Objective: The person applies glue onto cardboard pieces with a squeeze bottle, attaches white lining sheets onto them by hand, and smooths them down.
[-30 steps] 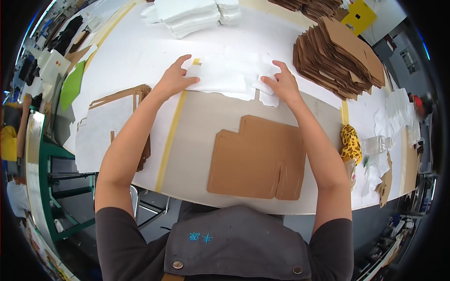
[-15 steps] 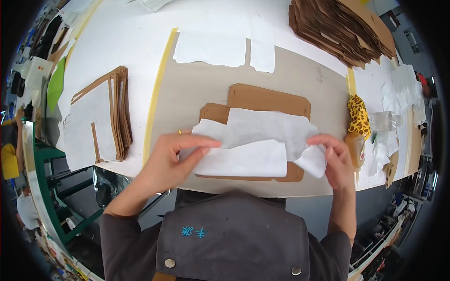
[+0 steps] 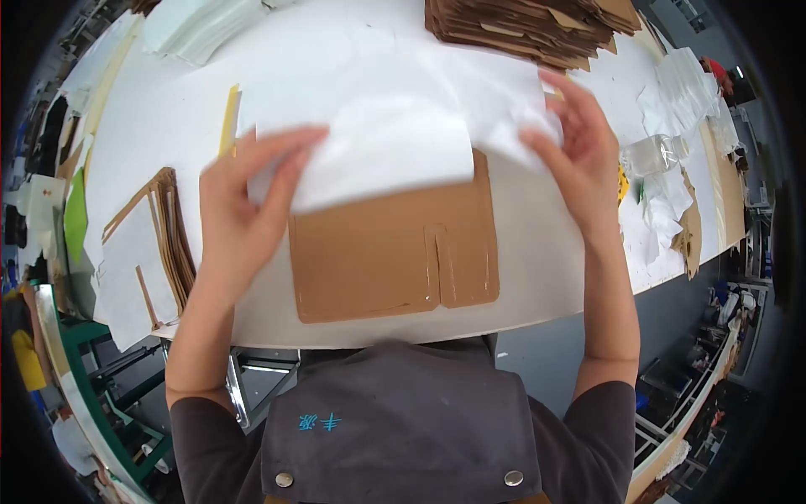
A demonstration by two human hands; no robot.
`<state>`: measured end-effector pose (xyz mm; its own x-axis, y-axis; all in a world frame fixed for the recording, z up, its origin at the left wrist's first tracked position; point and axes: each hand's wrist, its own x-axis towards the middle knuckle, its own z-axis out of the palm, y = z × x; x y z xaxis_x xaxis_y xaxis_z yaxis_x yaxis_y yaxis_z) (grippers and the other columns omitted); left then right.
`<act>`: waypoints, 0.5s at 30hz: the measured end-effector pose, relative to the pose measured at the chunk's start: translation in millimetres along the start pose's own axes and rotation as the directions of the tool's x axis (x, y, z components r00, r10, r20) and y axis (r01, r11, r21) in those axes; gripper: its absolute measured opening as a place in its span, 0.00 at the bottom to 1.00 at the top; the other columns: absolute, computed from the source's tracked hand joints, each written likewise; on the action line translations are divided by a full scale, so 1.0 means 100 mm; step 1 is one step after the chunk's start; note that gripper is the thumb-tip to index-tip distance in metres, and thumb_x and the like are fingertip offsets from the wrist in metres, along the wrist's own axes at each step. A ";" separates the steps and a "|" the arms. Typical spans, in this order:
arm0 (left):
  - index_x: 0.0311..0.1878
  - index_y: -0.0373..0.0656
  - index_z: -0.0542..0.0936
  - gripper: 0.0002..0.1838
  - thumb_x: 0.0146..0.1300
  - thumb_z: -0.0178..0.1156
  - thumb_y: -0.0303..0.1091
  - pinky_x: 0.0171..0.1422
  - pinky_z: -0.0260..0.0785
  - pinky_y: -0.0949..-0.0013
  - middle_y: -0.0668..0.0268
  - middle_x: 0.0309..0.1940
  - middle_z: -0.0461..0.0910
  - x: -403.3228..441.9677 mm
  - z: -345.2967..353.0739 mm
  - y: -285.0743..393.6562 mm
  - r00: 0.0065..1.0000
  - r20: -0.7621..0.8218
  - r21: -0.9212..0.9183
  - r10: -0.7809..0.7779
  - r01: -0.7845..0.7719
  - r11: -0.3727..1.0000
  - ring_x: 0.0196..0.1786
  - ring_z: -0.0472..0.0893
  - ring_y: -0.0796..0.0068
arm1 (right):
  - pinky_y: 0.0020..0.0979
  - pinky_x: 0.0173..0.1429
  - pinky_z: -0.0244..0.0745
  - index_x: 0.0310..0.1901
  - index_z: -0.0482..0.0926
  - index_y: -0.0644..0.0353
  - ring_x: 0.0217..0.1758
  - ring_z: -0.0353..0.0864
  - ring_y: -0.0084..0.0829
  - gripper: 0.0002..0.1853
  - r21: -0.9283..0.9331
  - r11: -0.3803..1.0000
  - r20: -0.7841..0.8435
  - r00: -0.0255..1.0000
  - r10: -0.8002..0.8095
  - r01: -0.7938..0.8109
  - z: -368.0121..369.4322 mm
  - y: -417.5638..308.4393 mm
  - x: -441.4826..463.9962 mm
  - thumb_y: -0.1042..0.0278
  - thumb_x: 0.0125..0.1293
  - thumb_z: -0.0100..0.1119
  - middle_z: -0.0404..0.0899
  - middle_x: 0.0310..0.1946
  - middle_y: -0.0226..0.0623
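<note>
A thin white sheet [image 3: 395, 143] is stretched between my two hands, folded over and slightly blurred by motion. My left hand [image 3: 248, 197] pinches its left side between thumb and fingers. On the other side, my right hand [image 3: 575, 151] grips the crumpled right end. Under and in front of the sheet lies a flat brown cut piece [image 3: 369, 265] with a narrow slit near its right side and shiny streaks along the slit. The sheet covers its far part. It rests on a grey board [image 3: 537, 260] on the table.
At the back stands a thick pile of brown pieces [image 3: 520, 29]. White sheets [image 3: 201, 29] lie at the far left. A stack of brown pieces with white facing [image 3: 138, 269] sits left. On the right are a clear plastic bottle [image 3: 655, 155] and crumpled white scraps [image 3: 663, 210].
Both hands have lifted the white sheet and carried it away from my body, uncovering the near part of the brown piece. The camera view has shifted too.
</note>
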<state>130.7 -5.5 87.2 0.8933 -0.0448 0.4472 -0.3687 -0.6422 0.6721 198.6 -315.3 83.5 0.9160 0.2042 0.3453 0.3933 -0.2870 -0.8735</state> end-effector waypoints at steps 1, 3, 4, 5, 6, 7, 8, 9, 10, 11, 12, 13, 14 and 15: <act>0.47 0.38 0.85 0.10 0.65 0.58 0.24 0.58 0.68 0.72 0.61 0.42 0.86 0.18 0.03 -0.09 1.000 -0.014 -0.017 -0.008 0.008 1.000 0.46 0.82 0.73 | 0.23 0.48 0.74 0.63 0.72 0.55 0.43 0.78 0.22 0.33 -0.106 0.994 -0.048 0.999 -0.022 0.017 0.05 0.07 0.22 0.76 0.55 0.71 0.79 0.41 0.31; 0.49 0.37 0.84 0.11 0.67 0.58 0.25 0.58 0.68 0.73 0.62 0.45 0.85 0.47 0.11 -0.36 0.998 -0.034 -0.068 -0.061 0.059 0.996 0.49 0.80 0.76 | 0.26 0.47 0.76 0.62 0.73 0.52 0.40 0.78 0.25 0.34 -0.256 0.966 -0.074 0.997 0.017 -0.035 0.17 0.31 0.62 0.71 0.52 0.74 0.79 0.41 0.33; 0.49 0.37 0.84 0.11 0.67 0.58 0.26 0.58 0.68 0.73 0.63 0.45 0.86 0.56 0.18 -0.55 0.994 -0.037 -0.100 -0.107 0.103 0.990 0.48 0.80 0.76 | 0.27 0.47 0.76 0.63 0.73 0.51 0.40 0.79 0.27 0.35 -0.299 0.949 -0.056 0.995 0.085 -0.098 0.24 0.49 0.75 0.69 0.51 0.75 0.80 0.41 0.34; 0.49 0.38 0.85 0.11 0.67 0.58 0.26 0.57 0.68 0.73 0.63 0.44 0.86 0.61 0.25 -0.78 0.978 0.034 -0.101 -0.204 0.207 0.973 0.48 0.80 0.77 | 0.26 0.46 0.76 0.63 0.73 0.51 0.40 0.78 0.25 0.34 -0.343 0.929 -0.025 0.990 0.142 -0.141 0.32 0.71 0.83 0.71 0.52 0.74 0.79 0.45 0.34; 0.49 0.38 0.85 0.11 0.67 0.58 0.27 0.57 0.68 0.73 0.62 0.44 0.86 0.62 0.31 -0.94 0.966 0.062 -0.097 -0.250 0.255 0.962 0.48 0.79 0.77 | 0.25 0.44 0.76 0.63 0.73 0.51 0.41 0.77 0.22 0.34 -0.387 0.904 0.005 0.980 0.200 -0.183 0.40 0.90 0.89 0.72 0.53 0.73 0.78 0.48 0.34; 0.48 0.38 0.85 0.11 0.66 0.58 0.27 0.56 0.68 0.73 0.62 0.44 0.86 0.62 0.37 -1.10 0.952 0.089 -0.090 -0.294 0.302 0.949 0.48 0.79 0.77 | 0.25 0.44 0.76 0.63 0.73 0.51 0.41 0.77 0.22 0.34 -0.385 0.908 0.008 0.983 0.183 -0.166 0.47 1.02 0.90 0.72 0.53 0.73 0.78 0.48 0.34; 0.48 0.39 0.85 0.11 0.66 0.59 0.28 0.55 0.68 0.72 0.63 0.43 0.86 0.60 0.42 -1.21 0.929 0.127 -0.052 -0.348 0.357 0.933 0.47 0.79 0.77 | 0.27 0.45 0.76 0.63 0.73 0.51 0.42 0.78 0.24 0.32 -0.341 0.923 0.007 0.982 0.190 -0.176 0.52 1.12 0.88 0.72 0.54 0.72 0.79 0.48 0.34; 0.48 0.40 0.85 0.10 0.66 0.59 0.28 0.53 0.68 0.72 0.64 0.41 0.86 0.60 0.41 -1.23 0.899 0.165 -0.012 -0.405 0.413 0.911 0.45 0.78 0.78 | 0.29 0.46 0.76 0.62 0.74 0.50 0.43 0.78 0.25 0.30 -0.297 0.936 0.010 0.979 0.201 -0.189 0.57 1.11 0.86 0.73 0.56 0.70 0.79 0.49 0.34; 0.48 0.40 0.85 0.10 0.66 0.59 0.28 0.53 0.68 0.72 0.64 0.41 0.86 0.59 0.41 -1.25 0.899 0.157 -0.010 -0.409 0.415 0.910 0.45 0.78 0.78 | 0.29 0.46 0.76 0.62 0.74 0.50 0.43 0.78 0.25 0.30 -0.295 0.938 0.016 0.980 0.196 -0.183 0.58 1.10 0.85 0.73 0.56 0.70 0.79 0.49 0.34; 0.47 0.41 0.86 0.10 0.65 0.60 0.29 0.42 0.66 0.71 0.65 0.33 0.82 0.56 0.44 -1.27 0.906 0.134 -0.021 -0.401 0.407 0.913 0.34 0.72 0.79 | 0.29 0.47 0.76 0.63 0.73 0.50 0.45 0.79 0.27 0.30 -0.360 0.933 0.008 1.000 0.019 -0.014 0.58 1.11 0.82 0.75 0.57 0.69 0.79 0.49 0.34; 0.46 0.41 0.86 0.10 0.63 0.61 0.29 0.32 0.63 0.70 0.67 0.24 0.79 0.53 0.46 -1.27 0.911 0.115 -0.031 -0.395 0.401 0.915 0.24 0.65 0.80 | 0.29 0.48 0.75 0.63 0.73 0.50 0.47 0.79 0.28 0.29 -0.423 0.894 0.013 0.988 -0.155 0.146 0.59 1.06 0.78 0.76 0.58 0.67 0.79 0.50 0.33; 0.46 0.41 0.86 0.10 0.63 0.61 0.29 0.32 0.63 0.70 0.67 0.24 0.79 0.52 0.47 -1.29 0.907 0.119 -0.029 -0.405 0.411 0.911 0.24 0.65 0.80 | 0.28 0.49 0.75 0.64 0.73 0.50 0.50 0.79 0.30 0.29 -0.436 0.856 0.062 0.958 -0.281 0.279 0.58 1.02 0.75 0.78 0.60 0.64 0.78 0.51 0.32; 0.45 0.41 0.86 0.10 0.63 0.61 0.30 0.32 0.63 0.70 0.66 0.24 0.78 0.52 0.47 -1.31 0.912 0.125 -0.012 -0.390 0.394 0.919 0.24 0.65 0.79 | 0.28 0.49 0.75 0.64 0.73 0.50 0.50 0.79 0.30 0.29 -0.432 0.859 0.066 0.960 -0.272 0.274 0.59 0.98 0.70 0.78 0.60 0.64 0.78 0.51 0.32; 0.45 0.41 0.86 0.10 0.63 0.61 0.30 0.32 0.64 0.70 0.65 0.24 0.77 0.53 0.47 -1.33 0.919 0.130 0.003 -0.373 0.375 0.927 0.24 0.66 0.77 | 0.28 0.49 0.75 0.63 0.73 0.51 0.48 0.79 0.29 0.29 -0.394 0.864 0.124 0.949 -0.289 0.314 0.59 0.91 0.67 0.79 0.59 0.64 0.78 0.50 0.33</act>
<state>238.8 40.9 -6.4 0.9916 0.0986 0.0837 -0.0055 -0.6144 0.7890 291.0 -272.6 7.2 0.7460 0.3927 0.5378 0.6589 -0.5520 -0.5110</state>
